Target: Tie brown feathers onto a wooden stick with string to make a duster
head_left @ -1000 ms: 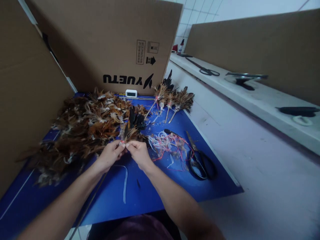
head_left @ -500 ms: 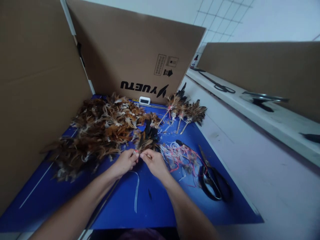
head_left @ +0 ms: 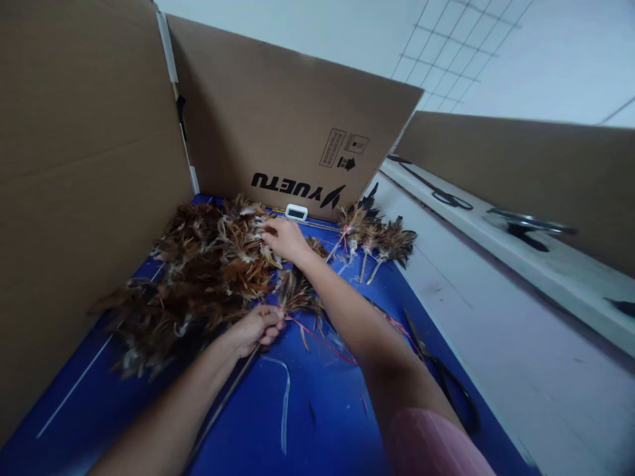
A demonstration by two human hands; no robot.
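Observation:
My left hand is closed round the thin stick of a feather duster, at the point where red string is wound below its brown and dark feathers. The string's loose end trails to the right beneath my right forearm. Farther back, my right hand is at the right edge of a big heap of brown feather bunches. Its fingers are bent and pinched on a pale-based feather bunch; the fingertips are partly hidden among the feathers.
Finished-looking feather bundles on short sticks lie at the back right. Large black-handled scissors are partly behind my right arm. A white strip lies on the blue mat. Cardboard panels stand behind and left. A small white device sits at the back.
My right hand has left the string near my left hand and moved forward and left to the feather heap. My left hand still grips the duster. The view has shifted slightly.

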